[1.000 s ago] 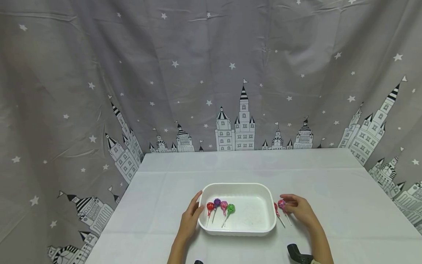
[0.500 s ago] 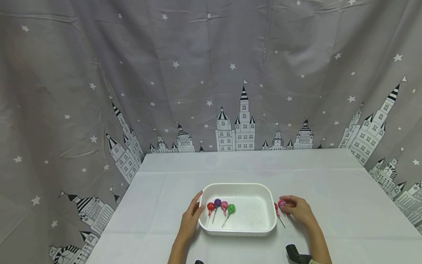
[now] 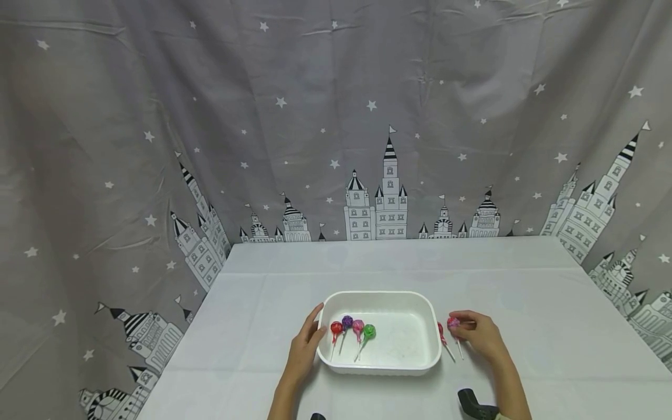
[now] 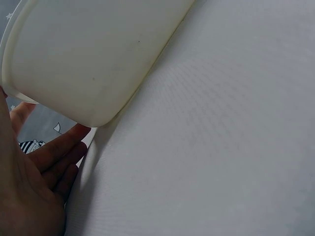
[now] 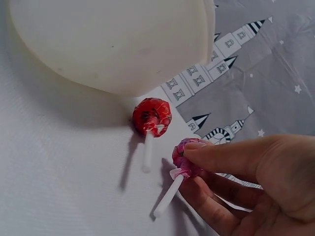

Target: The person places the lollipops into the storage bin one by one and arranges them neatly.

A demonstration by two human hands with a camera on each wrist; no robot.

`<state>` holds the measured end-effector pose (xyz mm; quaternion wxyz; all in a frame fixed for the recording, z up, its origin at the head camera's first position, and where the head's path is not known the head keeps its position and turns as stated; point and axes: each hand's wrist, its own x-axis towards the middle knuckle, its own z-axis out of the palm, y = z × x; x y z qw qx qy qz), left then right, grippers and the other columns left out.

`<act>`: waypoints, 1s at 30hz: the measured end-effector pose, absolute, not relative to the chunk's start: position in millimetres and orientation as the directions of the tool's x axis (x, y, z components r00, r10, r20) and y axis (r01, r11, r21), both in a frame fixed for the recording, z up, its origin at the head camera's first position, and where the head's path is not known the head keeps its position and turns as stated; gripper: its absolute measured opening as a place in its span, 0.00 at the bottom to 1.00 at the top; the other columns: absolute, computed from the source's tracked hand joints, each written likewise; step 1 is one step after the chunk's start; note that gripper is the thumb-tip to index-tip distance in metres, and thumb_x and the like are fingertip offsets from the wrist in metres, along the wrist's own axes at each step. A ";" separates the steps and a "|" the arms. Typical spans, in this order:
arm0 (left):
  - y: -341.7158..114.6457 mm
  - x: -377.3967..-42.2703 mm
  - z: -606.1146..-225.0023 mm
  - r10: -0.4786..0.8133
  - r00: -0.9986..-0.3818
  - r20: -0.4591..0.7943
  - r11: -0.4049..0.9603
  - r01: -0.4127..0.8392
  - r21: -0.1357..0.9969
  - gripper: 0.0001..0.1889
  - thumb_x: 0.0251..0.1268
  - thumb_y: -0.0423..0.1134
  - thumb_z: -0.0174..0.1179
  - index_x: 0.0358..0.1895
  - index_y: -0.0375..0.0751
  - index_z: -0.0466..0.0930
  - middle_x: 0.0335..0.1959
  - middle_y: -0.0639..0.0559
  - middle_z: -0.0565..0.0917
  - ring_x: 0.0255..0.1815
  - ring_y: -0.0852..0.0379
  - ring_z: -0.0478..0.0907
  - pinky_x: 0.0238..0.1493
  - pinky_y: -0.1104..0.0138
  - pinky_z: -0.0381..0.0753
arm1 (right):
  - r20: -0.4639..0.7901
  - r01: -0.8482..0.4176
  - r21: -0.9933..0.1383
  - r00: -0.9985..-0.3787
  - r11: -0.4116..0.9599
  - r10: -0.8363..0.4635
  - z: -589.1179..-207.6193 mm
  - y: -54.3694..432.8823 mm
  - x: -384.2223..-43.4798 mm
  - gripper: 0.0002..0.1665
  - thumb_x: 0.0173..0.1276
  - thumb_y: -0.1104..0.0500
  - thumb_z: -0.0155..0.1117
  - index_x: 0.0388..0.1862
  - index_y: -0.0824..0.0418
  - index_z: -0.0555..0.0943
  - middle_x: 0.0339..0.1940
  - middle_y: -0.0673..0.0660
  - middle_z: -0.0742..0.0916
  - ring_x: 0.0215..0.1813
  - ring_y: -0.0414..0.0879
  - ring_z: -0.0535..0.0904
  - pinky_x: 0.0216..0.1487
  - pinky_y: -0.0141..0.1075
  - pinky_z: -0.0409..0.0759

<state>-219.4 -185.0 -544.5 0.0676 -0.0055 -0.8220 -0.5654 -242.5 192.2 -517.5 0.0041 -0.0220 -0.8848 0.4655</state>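
Note:
A white tray [image 3: 399, 368] lies on the table with red, purple, pink and green lollipops [image 3: 369, 332] in its left half. My left hand [image 3: 301, 353] holds the tray's left side, thumb at the rim and fingers along the outer wall [image 4: 74, 64]. To the tray's right, my right hand [image 3: 480, 335] pinches a pink-purple lollipop [image 5: 178, 153] by its wrapped head between thumb and fingers, its white stick pointing down toward the person. Beside it a red lollipop [image 5: 151, 116] lies close to the tray's right wall, apart from the right hand.
The table has a white cloth [image 3: 567, 326]. Behind and beside it hangs a grey curtain [image 3: 294, 70] printed with castles and stars. A black curved piece [image 3: 475, 405] shows at the right wrist.
Fingers of the right hand have closed on the pink-purple lollipop's head and moved it slightly right, away from the red one. The left hand stays at the tray.

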 end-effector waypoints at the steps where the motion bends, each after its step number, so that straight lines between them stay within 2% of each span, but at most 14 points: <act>1: -184.7 -219.2 -544.3 -0.067 -0.991 0.119 0.360 0.087 0.929 0.24 0.67 0.51 0.51 0.66 0.68 0.62 0.61 0.40 0.71 0.60 0.39 0.68 0.58 0.42 0.63 | -0.013 0.036 -0.826 -0.999 0.562 0.045 -516.3 192.2 -241.9 0.23 0.55 0.61 0.70 0.48 0.69 0.79 0.40 0.62 0.85 0.39 0.51 0.80 0.46 0.47 0.72; 9: -183.6 -218.9 -544.3 -0.074 -0.989 0.126 0.367 0.090 0.926 0.24 0.67 0.51 0.51 0.66 0.68 0.62 0.59 0.39 0.73 0.59 0.40 0.70 0.56 0.42 0.65 | -0.038 0.056 -0.877 -0.998 0.477 0.048 -507.7 192.3 -238.8 0.23 0.56 0.63 0.68 0.51 0.69 0.77 0.46 0.66 0.82 0.37 0.48 0.83 0.41 0.38 0.76; 15: -183.8 -219.8 -544.8 -0.076 -0.988 0.134 0.373 0.097 0.923 0.24 0.67 0.50 0.51 0.66 0.67 0.62 0.56 0.40 0.76 0.56 0.42 0.73 0.55 0.42 0.67 | -0.007 0.026 -0.886 -0.999 0.463 0.042 -500.7 191.7 -238.0 0.23 0.58 0.60 0.68 0.52 0.67 0.77 0.48 0.65 0.81 0.36 0.46 0.83 0.44 0.42 0.75; 24: -183.2 -219.0 -544.1 -0.086 -0.987 0.139 0.375 0.097 0.922 0.24 0.67 0.49 0.51 0.66 0.65 0.62 0.57 0.39 0.75 0.57 0.41 0.72 0.55 0.42 0.67 | 0.105 -0.086 -0.870 -0.994 0.485 0.012 -493.7 186.4 -243.1 0.27 0.56 0.46 0.68 0.48 0.61 0.79 0.43 0.59 0.83 0.39 0.44 0.81 0.34 0.43 0.80; 30: -183.4 -219.3 -544.8 -0.083 -0.987 0.140 0.375 0.100 0.922 0.24 0.67 0.50 0.51 0.66 0.66 0.62 0.57 0.39 0.75 0.56 0.41 0.73 0.55 0.42 0.67 | 0.139 -0.124 -0.870 -0.990 0.477 -0.003 -487.6 172.4 -248.5 0.24 0.57 0.50 0.69 0.48 0.61 0.79 0.42 0.60 0.82 0.41 0.50 0.80 0.35 0.46 0.81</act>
